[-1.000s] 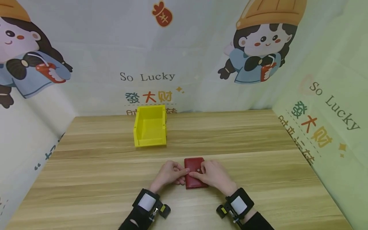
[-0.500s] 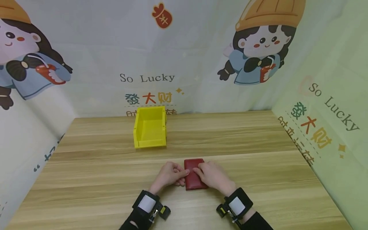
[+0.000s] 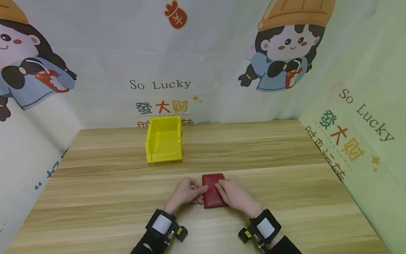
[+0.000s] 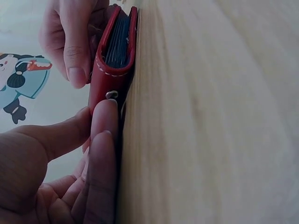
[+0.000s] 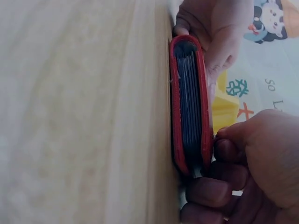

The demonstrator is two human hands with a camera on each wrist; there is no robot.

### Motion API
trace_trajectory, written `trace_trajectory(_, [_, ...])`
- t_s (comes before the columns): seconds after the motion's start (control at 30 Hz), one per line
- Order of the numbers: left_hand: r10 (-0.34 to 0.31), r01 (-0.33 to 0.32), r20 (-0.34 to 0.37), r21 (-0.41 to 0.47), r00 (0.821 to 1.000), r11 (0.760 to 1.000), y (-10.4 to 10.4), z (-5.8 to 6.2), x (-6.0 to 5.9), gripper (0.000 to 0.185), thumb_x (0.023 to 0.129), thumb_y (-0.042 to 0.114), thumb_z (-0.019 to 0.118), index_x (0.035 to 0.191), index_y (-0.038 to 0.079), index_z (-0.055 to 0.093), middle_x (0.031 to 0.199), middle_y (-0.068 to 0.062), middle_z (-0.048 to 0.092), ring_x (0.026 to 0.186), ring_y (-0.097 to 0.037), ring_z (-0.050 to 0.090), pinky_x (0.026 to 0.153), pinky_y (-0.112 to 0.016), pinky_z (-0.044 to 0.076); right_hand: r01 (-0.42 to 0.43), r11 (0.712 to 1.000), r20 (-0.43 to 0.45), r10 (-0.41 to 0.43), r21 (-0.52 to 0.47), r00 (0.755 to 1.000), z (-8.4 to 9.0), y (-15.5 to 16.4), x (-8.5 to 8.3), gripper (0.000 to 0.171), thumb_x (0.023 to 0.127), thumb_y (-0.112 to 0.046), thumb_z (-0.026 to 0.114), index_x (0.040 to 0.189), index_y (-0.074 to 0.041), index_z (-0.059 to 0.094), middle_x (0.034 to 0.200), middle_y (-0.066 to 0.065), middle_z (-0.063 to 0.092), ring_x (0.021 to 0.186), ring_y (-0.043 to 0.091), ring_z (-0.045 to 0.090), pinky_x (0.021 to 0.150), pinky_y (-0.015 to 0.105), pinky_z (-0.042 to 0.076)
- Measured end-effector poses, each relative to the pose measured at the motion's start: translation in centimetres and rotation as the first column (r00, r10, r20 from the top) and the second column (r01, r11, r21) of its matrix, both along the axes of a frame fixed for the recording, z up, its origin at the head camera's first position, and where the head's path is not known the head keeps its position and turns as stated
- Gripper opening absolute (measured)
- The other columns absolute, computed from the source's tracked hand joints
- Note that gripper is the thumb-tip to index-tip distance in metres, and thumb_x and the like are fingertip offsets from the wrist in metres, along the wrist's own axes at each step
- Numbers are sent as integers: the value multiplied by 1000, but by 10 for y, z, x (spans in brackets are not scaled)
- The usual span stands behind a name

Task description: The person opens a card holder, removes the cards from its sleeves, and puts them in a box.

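Note:
A red leather card holder [image 3: 210, 198] lies closed on the table between both hands. My left hand [image 3: 186, 192] holds its left edge, thumb on the cover and fingers against the spine beside a metal stud [image 4: 111, 94]. On the opposite side, my right hand [image 3: 237, 194] grips the right edge with curled fingers. In the right wrist view, the right thumb and forefinger pinch together at the top cover's edge; what lies between them is mostly hidden. A stack of thin sleeves [image 5: 189, 102] shows between the covers.
A yellow plastic bin [image 3: 164, 156] stands on the wooden table [image 3: 253, 148], beyond the hands and to the left, near the back wall. Printed cloth walls [image 3: 222, 53] enclose the table at the back and sides.
The right thumb has shifted right across the cover toward the edge, and the snap seen there a second ago is now out of sight. The left hand keeps its hold.

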State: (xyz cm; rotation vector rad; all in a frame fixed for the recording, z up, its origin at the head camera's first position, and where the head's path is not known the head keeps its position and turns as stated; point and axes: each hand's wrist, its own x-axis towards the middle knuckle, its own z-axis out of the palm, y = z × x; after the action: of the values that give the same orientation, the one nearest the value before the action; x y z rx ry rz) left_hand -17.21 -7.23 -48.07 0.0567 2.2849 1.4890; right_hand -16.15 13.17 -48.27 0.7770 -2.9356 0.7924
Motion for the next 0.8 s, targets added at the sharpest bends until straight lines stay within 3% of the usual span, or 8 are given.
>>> trace_trajectory(0.47, [-4,4,-10,-13,1000,1000,-1,1,1,21,94,19,72,89,-1,67,62,-2,67,51,-7,62,53,-21,53,-35,992,56,42,-118,998,-1,8,-1,32,105,-16,49,74,-11,54,62,-9,38,55,1,34,52,18,30])
trace_trajectory(0.8, [-2,2,-3,-1,1000,1000,0,-1,0,21,93,21,72,91,0,67,63,-1,67,52,-7,63,54,-22,54,46,952,214,21,-303,977,-6,26,-1,37,108,-20,45,74,-8,53,67,-7,44,61,1,39,59,20,34])
